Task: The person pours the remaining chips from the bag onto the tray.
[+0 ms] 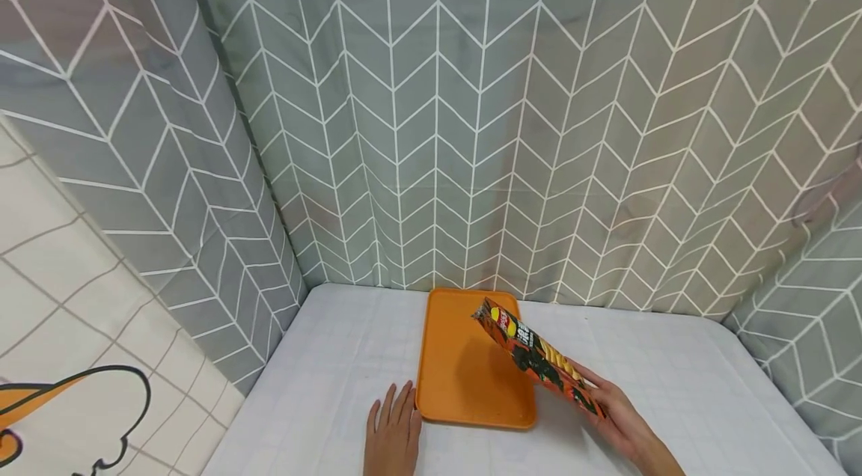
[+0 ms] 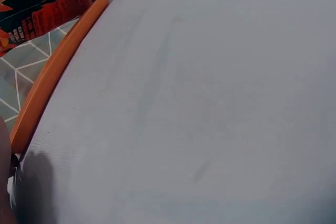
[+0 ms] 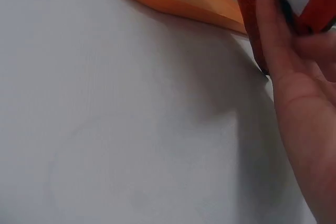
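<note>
My right hand (image 1: 616, 416) grips the lower end of a red and black snack bag (image 1: 539, 356), which is tilted over the right side of an orange tray (image 1: 444, 356). In the right wrist view, fingers (image 3: 270, 30) press along the side of the bag (image 3: 247, 3). The left hand (image 1: 393, 427) rests flat on the white cloth with straight fingers, its fingertips right at the tray's lower left corner. In the left wrist view the bag (image 2: 37, 9) shows above the tray's edge (image 2: 58, 66).
A white cloth (image 1: 337, 356) covers the table under the tray. Grey curtains (image 1: 458, 124) with white chevron lines stand behind and at both sides. At the far left hangs a white fabric (image 1: 81, 296) with a grid and a cartoon print.
</note>
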